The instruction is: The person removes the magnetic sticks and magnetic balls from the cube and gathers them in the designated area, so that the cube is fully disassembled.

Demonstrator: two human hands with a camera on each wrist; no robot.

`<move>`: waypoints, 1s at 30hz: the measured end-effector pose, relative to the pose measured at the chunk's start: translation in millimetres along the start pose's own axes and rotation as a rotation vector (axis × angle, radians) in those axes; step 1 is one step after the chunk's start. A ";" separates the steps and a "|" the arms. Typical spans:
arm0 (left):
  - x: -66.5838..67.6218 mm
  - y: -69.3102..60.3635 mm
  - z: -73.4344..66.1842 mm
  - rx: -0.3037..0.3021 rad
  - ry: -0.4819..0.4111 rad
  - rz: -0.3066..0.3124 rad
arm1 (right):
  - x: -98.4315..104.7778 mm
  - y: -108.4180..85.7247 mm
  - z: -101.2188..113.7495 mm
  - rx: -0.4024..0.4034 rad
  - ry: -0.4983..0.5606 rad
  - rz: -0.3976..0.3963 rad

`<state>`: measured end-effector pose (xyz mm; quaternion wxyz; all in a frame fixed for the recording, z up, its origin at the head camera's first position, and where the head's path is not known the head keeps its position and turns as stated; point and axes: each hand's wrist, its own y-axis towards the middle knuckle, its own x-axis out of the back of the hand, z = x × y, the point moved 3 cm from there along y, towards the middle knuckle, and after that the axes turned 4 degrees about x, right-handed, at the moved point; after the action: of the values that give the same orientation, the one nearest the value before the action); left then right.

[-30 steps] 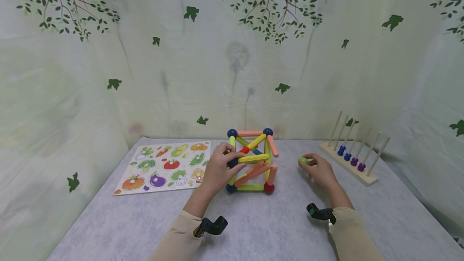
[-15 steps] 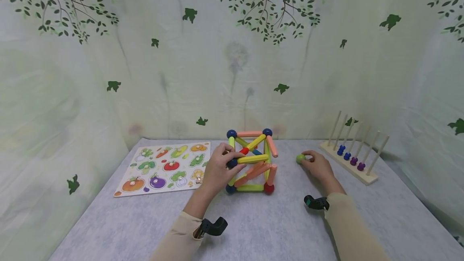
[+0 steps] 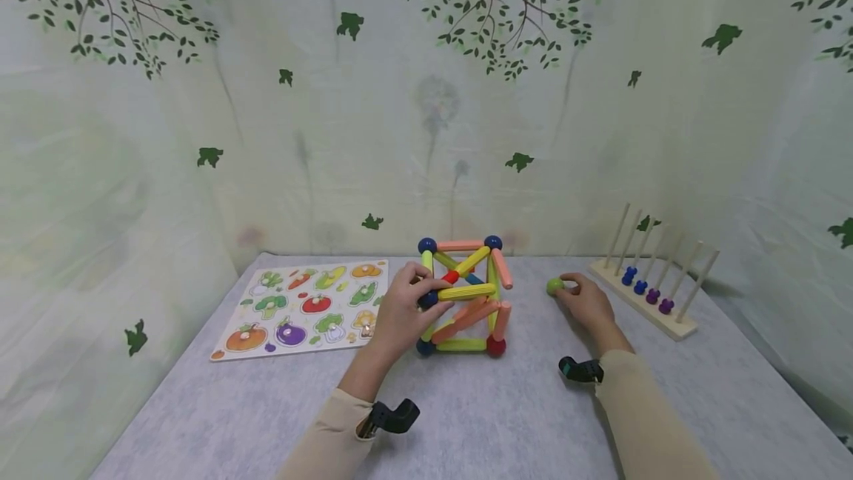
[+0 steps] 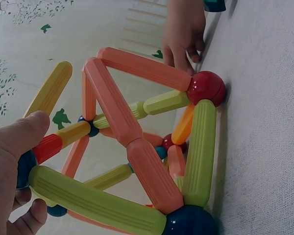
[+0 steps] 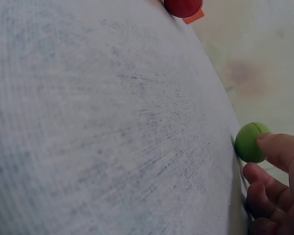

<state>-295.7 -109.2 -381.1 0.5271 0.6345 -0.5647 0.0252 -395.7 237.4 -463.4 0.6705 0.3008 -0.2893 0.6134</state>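
A frame of magnetic sticks and balls (image 3: 460, 344) stands upright on the table, with yellow, green and salmon sticks joined by blue and red balls. At its near left side my left hand (image 3: 402, 310) pinches a dark blue ball (image 3: 427, 300), from which a yellow stick (image 3: 469, 291) extends right. Green and red-ended sticks also meet that ball in the left wrist view. To the right of the frame, my right hand (image 3: 586, 306) has its thumb and fingers at a green ball (image 5: 251, 142) close to the tabletop. Its other fingers (image 5: 264, 196) are curled below the ball in the right wrist view.
A vegetable puzzle board (image 3: 293, 306) lies at the left, partly behind my left hand. At the right stands a wooden peg rack (image 3: 643, 302) with blue and purple beads on some pegs. A printed curtain (image 3: 373, 117) hangs behind the table.
My right hand and the green ball have shifted slightly left and away from me since a second ago. My left hand stays on the blue ball, and the frame keeps its shape.
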 end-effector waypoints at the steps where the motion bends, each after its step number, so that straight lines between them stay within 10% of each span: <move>1: 0.0 -0.1 -0.1 0.000 0.000 -0.001 | 0.2 -1.1 0.1 -0.002 0.009 -0.002; 16: -1.1 -2.2 1.0 0.001 -0.014 0.004 | 13.3 -31.2 22.8 0.011 0.292 -0.156; 30: 2.1 -0.2 -2.1 -0.002 -0.024 0.001 | 37.3 -84.5 121.6 0.406 0.367 -0.112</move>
<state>-293.6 -109.2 -379.0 0.5209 0.6338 -0.5715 0.0173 -310.8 163.7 -360.0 0.6705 0.3283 -0.0171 0.6651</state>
